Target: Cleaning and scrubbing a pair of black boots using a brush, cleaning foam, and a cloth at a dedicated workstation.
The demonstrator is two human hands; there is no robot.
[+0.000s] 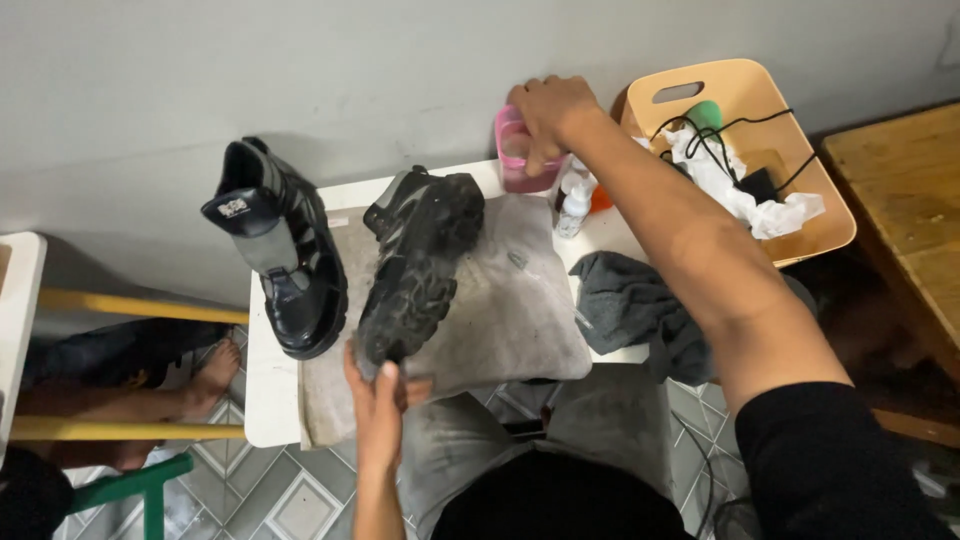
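A black boot [420, 265] is seen lying on its side on a grey towel [520, 310], its lugged sole turned upward and its heel end toward the near edge of the small white table [268, 400]; the boot is gripped at that near end by the left hand [378, 400], whose fingers [388, 385] are closed around the sole and upper. The right hand [548, 115] is extended to the far edge of the table, where a pink translucent cup [520, 160] is covered from above; the fingertips are curled down over the rim and into the mouth of the cup, though it cannot be told whether the cup is firmly clamped or merely touched. A second black boot [280, 250] is noted standing upright on the table to the left of the towel, apart from the first. A small white bottle [574, 208] is observed just beside the cup, with an orange object partly hidden behind it. A dark grey cloth [630, 305] is found crumpled at the right edge of the table, just beside the towel. A tan plastic basket [800, 110] with a handle slot is recorded to the right, holding crumpled white paper, a green item and black cables. Another person's bare foot [215, 375] is visible on the tiled floor at the left.
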